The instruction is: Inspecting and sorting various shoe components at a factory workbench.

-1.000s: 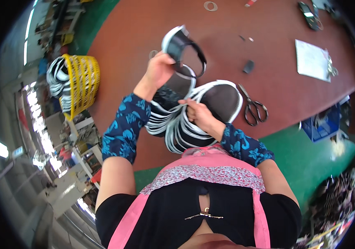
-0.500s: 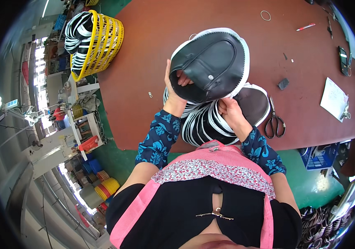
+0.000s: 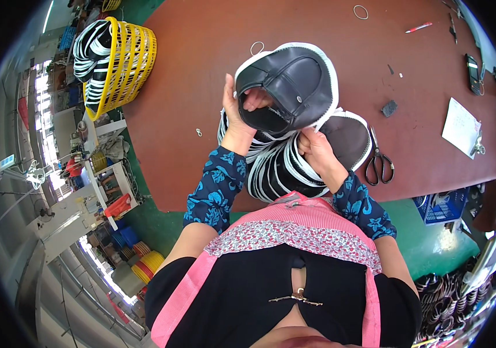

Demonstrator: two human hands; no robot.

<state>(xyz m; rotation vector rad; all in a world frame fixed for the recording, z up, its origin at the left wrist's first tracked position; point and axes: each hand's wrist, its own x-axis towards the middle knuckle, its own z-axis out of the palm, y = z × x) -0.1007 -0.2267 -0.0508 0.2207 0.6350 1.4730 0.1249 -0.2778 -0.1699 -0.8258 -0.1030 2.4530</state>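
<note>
A black leather shoe upper (image 3: 312, 75) with a white stitched rim is held up over the table in both hands. My left hand (image 3: 237, 120) grips its left side, fingers showing inside the opening and thumb outside. At the lower right, my right hand (image 3: 316, 152) is closed on the white edge, its fingertips partly hidden. Beneath the raised piece lies a pile of similar black shoe uppers (image 3: 277, 174) with white rims. Beside my right hand, a dark piece with a white rim (image 3: 349, 141) lies flat at the end of the pile.
Black-handled scissors (image 3: 380, 165) lie right of the pile. Farther right are a dark lump (image 3: 389, 108), a clipboard with paper (image 3: 460, 129), a handheld device (image 3: 473, 75) and a red pen (image 3: 419, 27). A yellow basket (image 3: 121, 69) of uppers stands far left on the brown table (image 3: 196, 64).
The held upper has turned and tilted slightly, so its opening shows wider. A thin white loop behind it shows more fully. The whole view has shifted a little; both hands keep their hold.
</note>
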